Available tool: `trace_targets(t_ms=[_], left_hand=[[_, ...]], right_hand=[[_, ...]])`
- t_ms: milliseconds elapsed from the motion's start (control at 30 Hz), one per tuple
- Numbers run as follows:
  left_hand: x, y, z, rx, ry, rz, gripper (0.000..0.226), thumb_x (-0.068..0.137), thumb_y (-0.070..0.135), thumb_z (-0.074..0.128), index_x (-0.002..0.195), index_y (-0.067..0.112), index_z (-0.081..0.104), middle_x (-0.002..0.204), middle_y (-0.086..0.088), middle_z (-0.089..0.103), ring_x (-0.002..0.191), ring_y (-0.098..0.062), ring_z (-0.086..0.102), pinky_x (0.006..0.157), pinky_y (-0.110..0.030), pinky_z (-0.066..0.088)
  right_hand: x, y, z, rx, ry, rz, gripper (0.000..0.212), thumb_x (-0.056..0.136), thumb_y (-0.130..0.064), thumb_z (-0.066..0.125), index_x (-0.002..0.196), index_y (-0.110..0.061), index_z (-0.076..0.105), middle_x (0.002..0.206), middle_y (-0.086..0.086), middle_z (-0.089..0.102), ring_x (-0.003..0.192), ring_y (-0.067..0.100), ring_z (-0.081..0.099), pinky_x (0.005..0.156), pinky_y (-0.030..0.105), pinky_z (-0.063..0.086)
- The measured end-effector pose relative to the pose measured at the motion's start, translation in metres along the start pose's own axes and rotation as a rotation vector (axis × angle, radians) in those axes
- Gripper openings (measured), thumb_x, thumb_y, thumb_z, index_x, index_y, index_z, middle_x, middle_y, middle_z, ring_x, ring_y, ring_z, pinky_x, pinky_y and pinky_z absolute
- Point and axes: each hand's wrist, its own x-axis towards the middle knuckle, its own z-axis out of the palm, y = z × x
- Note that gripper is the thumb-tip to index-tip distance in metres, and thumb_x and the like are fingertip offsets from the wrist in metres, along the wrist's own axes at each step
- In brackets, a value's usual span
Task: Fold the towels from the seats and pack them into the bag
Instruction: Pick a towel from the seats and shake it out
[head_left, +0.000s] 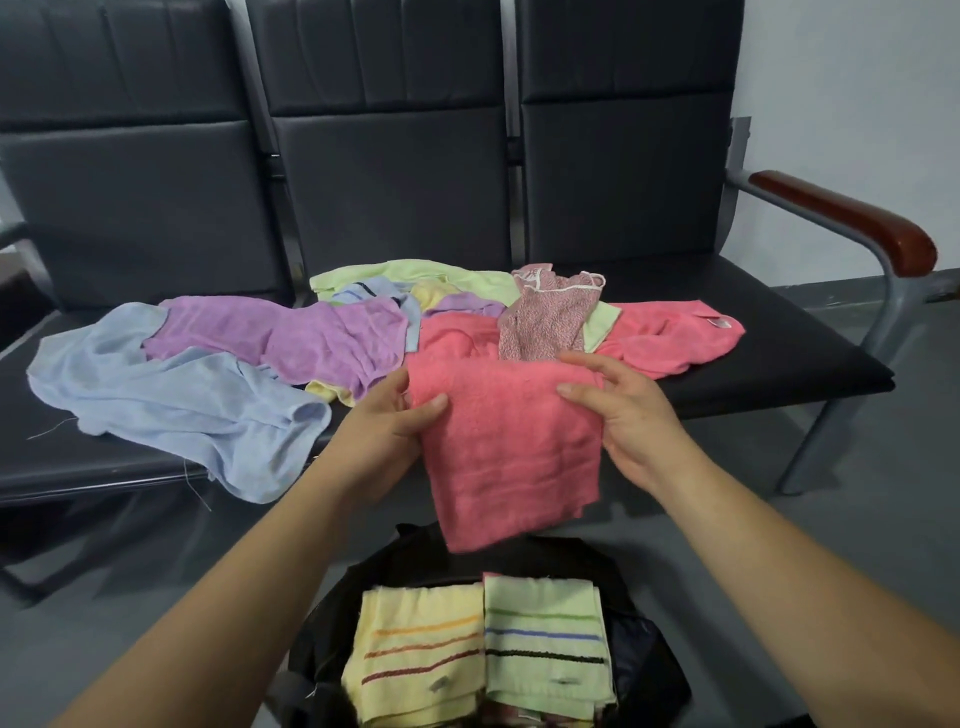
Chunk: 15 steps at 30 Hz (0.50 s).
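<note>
Pink towel (511, 447) is at ctr of frame, folded to a rough rectangle & hanging down w/ its lower edge just above the bag (327, 623). Left hand (395, 421) pinches the towel's upper-left edge: thumb on the front, fingers behind. Right hand (628, 415) grips the upper-right corner, thumb on the front, other fingers curled over the top edge.

Bag is black, open, at btm ctr of frame on the grey floor (883, 493). Inside it, side by side & touching: a folded yellow striped towel (415, 649) on the left, a folded green striped towel (545, 639) on the right. Something patterned shows under them; can't tell what.

Mid frame, a row of black seats (795, 343) carries the unfolded pile. Blue towel (171, 405) sprawls at left, its edge over the seat front; purple towel (291, 338) lies partly on it. Behind, toward the backrests, a light green towel (415, 273). Patterned cloth (545, 317) sits just above the held towel, on a second pink towel (680, 332) spread to the right. Wooden armrest (852, 218) at upper right.
</note>
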Motion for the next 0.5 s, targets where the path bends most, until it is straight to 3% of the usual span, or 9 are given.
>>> trace_targets(t_ms=[67,200,300,400,500], left_hand=[[0.003,-0.005,-0.007,0.189,0.036,0.006,0.032,0.091,0.011,0.064,0.122,0.007,0.064,0.114,-0.013,0.075,0.115,-0.032,0.069,0.09,-0.036,0.058],[0.01,-0.012,-0.017,0.398,0.179,0.032,0.021,0.09,0.016,0.073,0.111,0.012,0.074,0.102,-0.009,0.079,0.102,-0.027,0.074,0.097,-0.046,0.057],[0.009,-0.013,-0.019,0.441,0.223,0.084,0.026,0.088,0.021,0.077,0.111,0.012,0.077,0.102,-0.006,0.079,0.099,-0.025,0.075,0.094,-0.044,0.059],[0.007,-0.014,-0.019,0.504,0.237,0.131,0.02,0.092,0.014,0.073,0.111,0.01,0.077,0.099,0.0,0.079,0.096,-0.018,0.075,0.09,-0.031,0.06],[0.008,-0.017,-0.02,0.567,0.218,0.149,0.015,0.092,0.012,0.073,0.105,0.016,0.079,0.099,0.002,0.079,0.096,-0.015,0.075,0.095,-0.034,0.058]], right_hand=[[0.002,0.001,-0.002,-0.125,0.029,-0.062,0.034,0.081,0.004,0.078,0.107,-0.018,0.076,0.112,0.012,0.075,0.105,0.023,0.071,0.092,0.033,0.058],[0.002,0.003,-0.004,-0.242,0.028,-0.087,0.032,0.082,0.005,0.078,0.103,-0.019,0.074,0.084,-0.002,0.077,0.08,0.01,0.073,0.074,0.018,0.056],[0.003,0.005,-0.009,-0.352,-0.004,-0.081,0.037,0.081,0.007,0.078,0.108,-0.018,0.072,0.085,-0.002,0.077,0.082,0.01,0.073,0.079,0.02,0.056],[0.002,0.006,-0.013,-0.536,0.006,-0.103,0.039,0.078,0.006,0.081,0.109,-0.017,0.073,0.087,0.002,0.076,0.081,0.012,0.071,0.079,0.021,0.055],[-0.002,0.005,-0.017,-0.735,0.029,-0.171,0.034,0.078,-0.001,0.084,0.101,-0.023,0.073,0.085,-0.004,0.075,0.076,0.007,0.069,0.074,0.017,0.053]])
